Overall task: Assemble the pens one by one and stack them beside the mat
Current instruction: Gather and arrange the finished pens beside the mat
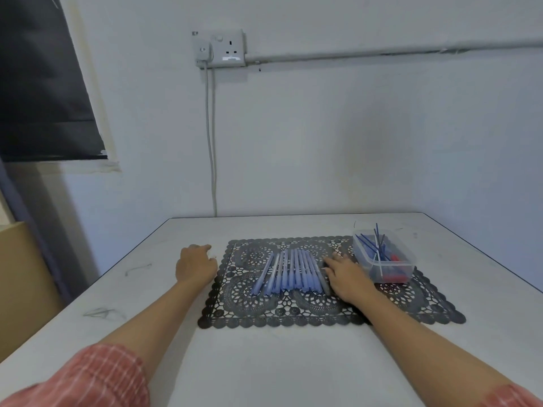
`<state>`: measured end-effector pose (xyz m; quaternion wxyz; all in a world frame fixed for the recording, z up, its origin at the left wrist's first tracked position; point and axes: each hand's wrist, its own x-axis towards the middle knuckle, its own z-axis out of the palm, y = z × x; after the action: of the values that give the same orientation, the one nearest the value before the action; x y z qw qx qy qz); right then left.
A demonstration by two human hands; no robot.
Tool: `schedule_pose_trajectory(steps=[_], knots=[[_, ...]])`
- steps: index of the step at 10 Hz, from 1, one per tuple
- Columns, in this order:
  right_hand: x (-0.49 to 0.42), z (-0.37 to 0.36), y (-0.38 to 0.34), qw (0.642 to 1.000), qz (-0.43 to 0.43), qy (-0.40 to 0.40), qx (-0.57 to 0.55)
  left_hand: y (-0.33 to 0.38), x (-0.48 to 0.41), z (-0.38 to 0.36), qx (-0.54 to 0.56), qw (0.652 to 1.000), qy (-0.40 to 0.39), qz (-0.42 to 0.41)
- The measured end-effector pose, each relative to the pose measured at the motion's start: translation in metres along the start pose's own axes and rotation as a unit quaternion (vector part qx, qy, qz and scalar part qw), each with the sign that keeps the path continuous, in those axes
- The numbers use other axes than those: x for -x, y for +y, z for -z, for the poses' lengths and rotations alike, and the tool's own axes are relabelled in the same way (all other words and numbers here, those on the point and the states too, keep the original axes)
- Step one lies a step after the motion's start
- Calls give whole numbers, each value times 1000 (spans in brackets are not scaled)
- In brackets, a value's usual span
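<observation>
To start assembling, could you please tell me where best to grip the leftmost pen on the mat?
Probably mid-barrel, pinched from above and its left: the leftmost pen lies flat on the mat, splayed off the row, so that side is free, nearest the left hand.

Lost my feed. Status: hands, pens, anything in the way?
Left hand open, on table beside mat. Right hand open, on mat against pens. Box clear of both.
</observation>
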<state>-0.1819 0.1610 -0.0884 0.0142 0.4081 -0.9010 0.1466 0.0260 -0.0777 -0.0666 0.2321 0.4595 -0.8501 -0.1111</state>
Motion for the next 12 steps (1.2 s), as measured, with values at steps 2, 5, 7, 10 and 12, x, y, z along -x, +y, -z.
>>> schedule_pose_trajectory(steps=[2, 5, 7, 10, 12], knots=[[0, -5, 0, 998, -1, -28, 58, -19, -3, -15, -25, 995, -100, -4], [0, -7, 1, 997, -1, -25, 74, -10, -1, -19, -29, 993, -106, -44], [-1, -8, 1, 997, -1, -28, 68, 9, 13, -11, 62, 993, -93, -48], [0, -7, 0, 998, -3, -27, 58, 70, 51, -16, 116, 979, -130, -103], [3, -5, -1, 999, -1, -17, 49, 72, 65, -32, 84, 987, -117, -70]])
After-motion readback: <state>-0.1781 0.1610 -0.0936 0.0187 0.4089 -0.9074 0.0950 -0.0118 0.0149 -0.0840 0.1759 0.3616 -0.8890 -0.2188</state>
